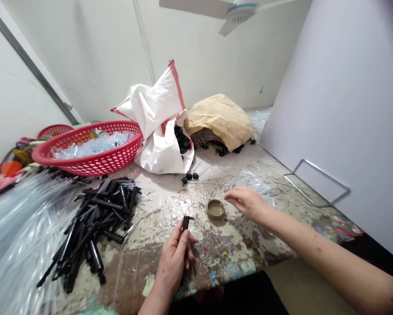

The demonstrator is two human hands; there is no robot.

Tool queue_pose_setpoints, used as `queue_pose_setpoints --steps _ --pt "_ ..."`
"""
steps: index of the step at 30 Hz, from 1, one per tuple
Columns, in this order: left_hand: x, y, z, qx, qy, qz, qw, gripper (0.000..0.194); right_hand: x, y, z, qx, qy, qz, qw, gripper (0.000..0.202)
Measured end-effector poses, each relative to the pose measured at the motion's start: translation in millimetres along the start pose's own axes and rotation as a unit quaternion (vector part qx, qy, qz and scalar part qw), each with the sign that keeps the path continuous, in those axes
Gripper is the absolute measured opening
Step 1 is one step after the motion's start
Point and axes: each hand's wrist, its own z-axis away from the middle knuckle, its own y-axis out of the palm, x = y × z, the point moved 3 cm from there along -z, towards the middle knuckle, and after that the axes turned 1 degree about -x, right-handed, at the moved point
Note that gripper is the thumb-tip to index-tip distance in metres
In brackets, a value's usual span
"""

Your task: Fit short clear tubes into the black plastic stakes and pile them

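Note:
My left hand [174, 253] is wrapped round a black plastic tube [186, 223], which stands roughly upright with a small spout-like piece sticking out to the right at its top. Just right of a small round dish [215, 209] is my right hand [247, 202], its fingers pressed together at the tips. Whatever those fingertips pinch, if anything, is too small to make out. A shallow layer of clear or yellowish liquid seems to lie in the dish. Left of my left hand, similar black tubes [99, 218] are heaped on the worn table [130, 267].
Long clear plastic tubes or sleeves [22, 245] cover the left side. Behind stand a red basket [94, 164] of clear plastic pieces, a white sack [160, 148] with black parts, and a brown bag [220, 118]. A metal wire frame [327, 175] juts up at the right.

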Motion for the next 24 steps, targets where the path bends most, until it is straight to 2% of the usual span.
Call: queue_pose_setpoints --steps 2,6,13,19,24 --pt "2.0 -0.8 0.2 0.003 0.001 -0.001 1.000 0.053 12.9 2.6 -2.5 -0.009 -0.048 0.045 0.998 0.015" --pt "2.9 -1.3 1.1 0.005 -0.003 0.000 1.000 0.056 28.8 12.9 -9.4 0.009 -0.099 0.152 0.983 0.014" --pt "4.2 -2.5 1.2 0.005 -0.011 0.007 1.000 0.059 34.0 12.1 -14.0 0.008 -0.120 0.198 0.973 0.010" --pt "2.5 -1.9 2.1 0.010 -0.009 0.021 1.000 0.057 35.1 14.4 -10.0 0.016 -0.115 0.157 0.981 0.016" --pt "1.0 -2.2 3.7 0.022 -0.005 0.041 0.999 0.056 26.7 2.4 -7.1 -0.034 -0.023 0.049 0.998 0.016"
